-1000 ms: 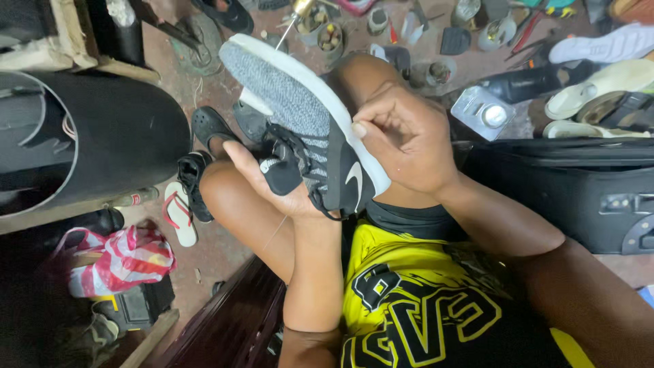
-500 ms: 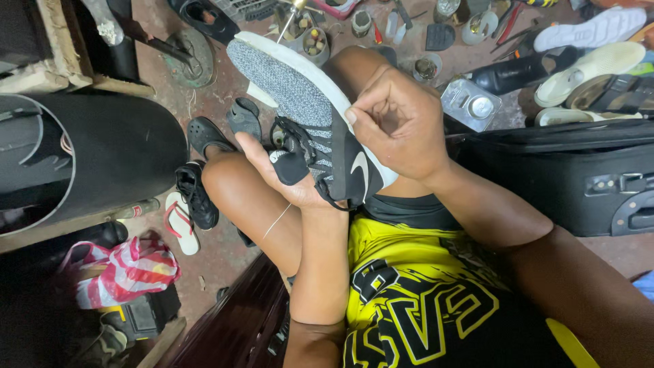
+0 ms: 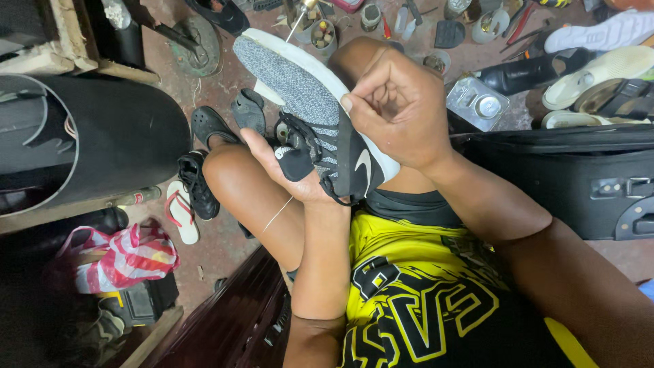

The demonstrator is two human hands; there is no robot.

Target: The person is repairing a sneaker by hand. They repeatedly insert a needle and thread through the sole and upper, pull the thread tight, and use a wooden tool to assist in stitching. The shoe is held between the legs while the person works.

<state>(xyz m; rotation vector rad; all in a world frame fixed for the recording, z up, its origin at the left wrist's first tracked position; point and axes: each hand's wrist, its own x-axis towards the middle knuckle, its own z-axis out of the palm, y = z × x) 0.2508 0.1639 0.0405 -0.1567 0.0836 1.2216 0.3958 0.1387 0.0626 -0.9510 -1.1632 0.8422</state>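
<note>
Over knee: left hand (image 3: pixel 289 167) cradles sneaker (image 3: pixel 310 116); right hand (image 3: pixel 402 109) fisted, pinch probably thread, hidden.

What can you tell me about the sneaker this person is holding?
The grey knit sneaker has a white sole edge, black heel panel and black laces hanging loose. It lies tilted above the person's knees, toe pointing away. The left hand cradles its collar from beneath, while the right hand pinches at the sole edge, fingers bunched. A thin thread crosses the left wrist.

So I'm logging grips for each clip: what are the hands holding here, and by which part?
The grey knit sneaker. The left hand cups its heel and collar from below; the right hand pinches at the sole edge near the midfoot.
</note>
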